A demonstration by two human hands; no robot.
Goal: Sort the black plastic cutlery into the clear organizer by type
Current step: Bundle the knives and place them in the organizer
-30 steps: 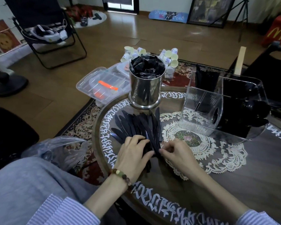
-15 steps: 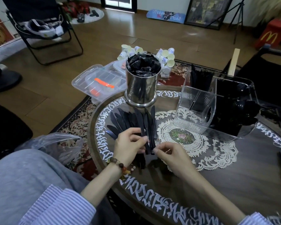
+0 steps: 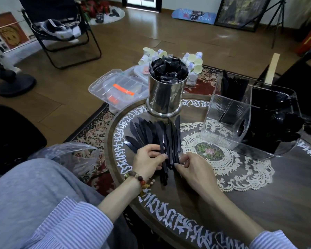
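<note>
Gripping knife bundle: left hand, right hand, palms down.

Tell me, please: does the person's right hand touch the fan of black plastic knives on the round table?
Touching. The head view shows the right hand with its fingers pinching the handles of the black plastic knives.

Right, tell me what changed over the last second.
Little. Both hands stayed on the knives fanned on the table. The left hand and right hand drew the handle ends into a tighter bundle, fingers now pinching it from both sides. Nothing was lifted or let go. The organizer and the steel cup kept their places.
</note>
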